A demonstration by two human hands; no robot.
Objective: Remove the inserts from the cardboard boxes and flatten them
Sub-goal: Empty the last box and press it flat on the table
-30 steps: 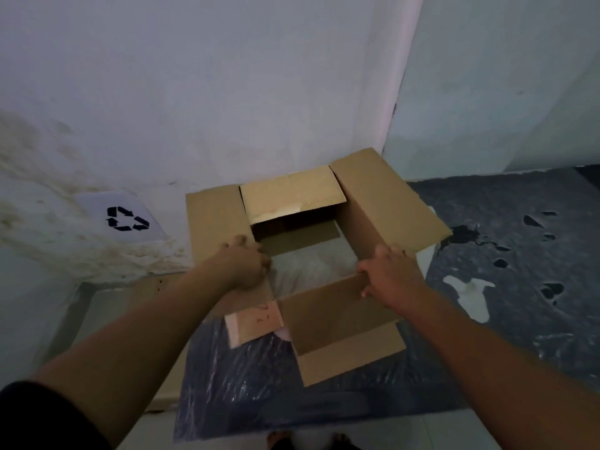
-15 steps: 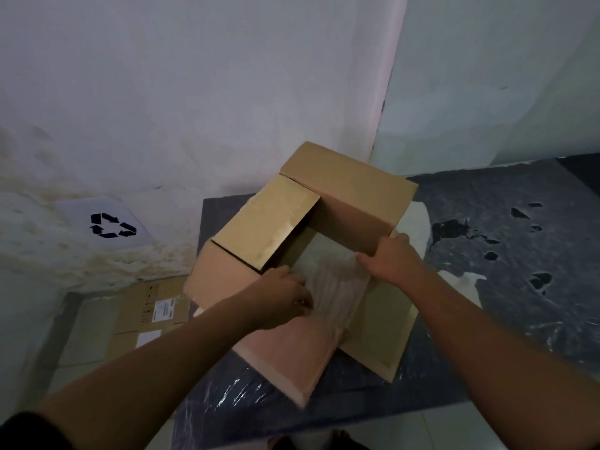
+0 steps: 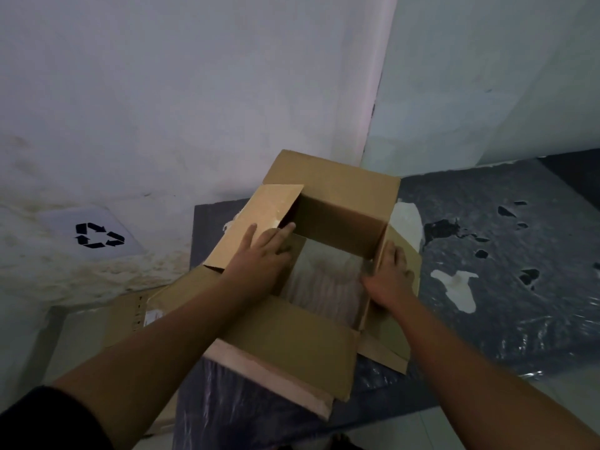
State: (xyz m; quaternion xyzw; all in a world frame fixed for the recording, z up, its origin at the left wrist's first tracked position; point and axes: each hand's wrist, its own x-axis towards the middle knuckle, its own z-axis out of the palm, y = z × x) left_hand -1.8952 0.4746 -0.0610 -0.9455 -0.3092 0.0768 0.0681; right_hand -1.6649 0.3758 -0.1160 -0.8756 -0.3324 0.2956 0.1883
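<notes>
The left grip (image 3: 263, 254) is laid flat on the left flap (image 3: 259, 219) of the cardboard box (image 3: 341, 209), fingers straight and slightly spread. Its fingertips reach past the flap's edge toward the opening, and nothing is clasped. The left forearm is stretched forward from the lower left, with a dark sleeve (image 3: 48, 420) at its near end. The right grip (image 3: 388, 274) is set over the box's right rim, thumb inside and fingers outside on the folded-down flap, so the wall is pinched between them; the forearm is extended from the lower right. The box is seen open-topped, with its near flap (image 3: 292, 345) folded out toward the person. Pale material (image 3: 324, 280) is seen inside, too blurred to be identified. The box is placed on a dark, film-covered worktop (image 3: 519, 303), near its left edge and close to the wall corner. A recycling sign (image 3: 97, 235) is fixed to the left wall, and flat cardboard (image 3: 130, 316) is seen on the floor below it.
</notes>
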